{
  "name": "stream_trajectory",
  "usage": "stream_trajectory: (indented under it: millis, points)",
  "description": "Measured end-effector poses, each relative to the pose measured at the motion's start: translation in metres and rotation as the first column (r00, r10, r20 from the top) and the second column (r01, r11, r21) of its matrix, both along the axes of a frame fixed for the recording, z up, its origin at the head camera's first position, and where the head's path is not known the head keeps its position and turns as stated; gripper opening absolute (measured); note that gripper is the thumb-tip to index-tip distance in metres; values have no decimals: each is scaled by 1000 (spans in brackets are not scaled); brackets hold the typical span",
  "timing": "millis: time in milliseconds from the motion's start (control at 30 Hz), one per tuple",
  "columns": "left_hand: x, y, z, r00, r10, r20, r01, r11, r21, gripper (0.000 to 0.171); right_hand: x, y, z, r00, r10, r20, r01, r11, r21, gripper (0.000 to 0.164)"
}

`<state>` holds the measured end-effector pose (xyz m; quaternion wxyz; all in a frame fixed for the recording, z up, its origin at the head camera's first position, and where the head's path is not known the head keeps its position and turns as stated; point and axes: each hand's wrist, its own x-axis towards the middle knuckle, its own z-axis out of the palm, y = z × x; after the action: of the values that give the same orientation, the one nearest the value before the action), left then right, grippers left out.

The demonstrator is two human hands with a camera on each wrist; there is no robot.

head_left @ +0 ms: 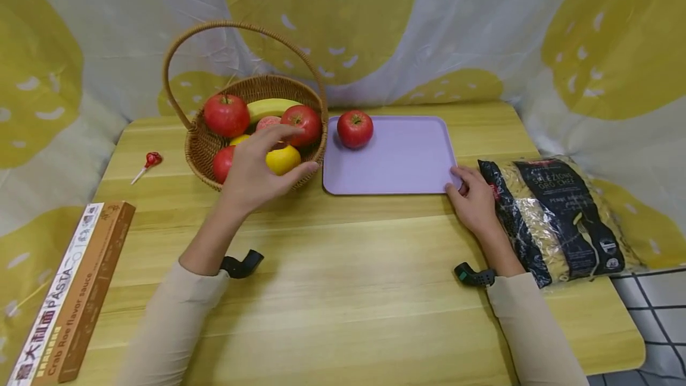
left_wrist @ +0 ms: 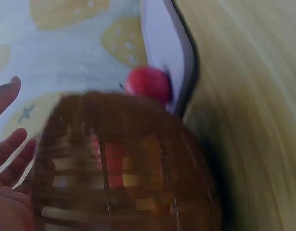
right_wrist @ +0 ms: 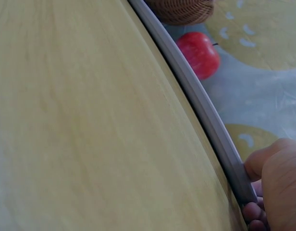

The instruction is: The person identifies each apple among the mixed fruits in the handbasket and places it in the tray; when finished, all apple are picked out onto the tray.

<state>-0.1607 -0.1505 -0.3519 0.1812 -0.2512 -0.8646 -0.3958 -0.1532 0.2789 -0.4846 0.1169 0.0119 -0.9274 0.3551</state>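
My left hand [head_left: 257,171] is over the front of a wicker basket [head_left: 257,82], thumb and fingers spread apart with nothing between them. Inside the basket are red apples [head_left: 227,115], a banana [head_left: 270,107] and yellow fruit [head_left: 283,160], partly hidden by the hand. To the right lies a lilac tray [head_left: 402,153] with one red apple [head_left: 355,129] at its back left. My right hand [head_left: 474,201] pinches the tray's front right corner; thumb and fingers also show at the rim [right_wrist: 205,108] in the right wrist view.
A bag of penne pasta [head_left: 557,219] lies at the right, close to my right hand. On the left are a red lollipop [head_left: 153,159] and a long pasta box [head_left: 80,290]. A fruit-patterned cloth [head_left: 455,28] hangs behind the wooden table [head_left: 343,290].
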Motion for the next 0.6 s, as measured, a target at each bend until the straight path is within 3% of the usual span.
stream_trajectory:
  millis: [133,233,433,600]
  points:
    - [-11,-27,7,992,121,30,-118,991,-67,62,1,1,0,1000,-6,5,6,1000,-4,45]
    - [-19,-42,15,977,200,79,-189,974,-121,70,1,3,0,1000,-12,8,12,1000,1,45]
    - [-36,-62,21,922,318,223,-281,943,-180,93,1,3,-1,1000,-12,7,12,1000,7,45]
    - [-48,-73,18,878,390,276,-340,916,-212,99,0,2,0,1000,-9,5,9,1000,-4,45]
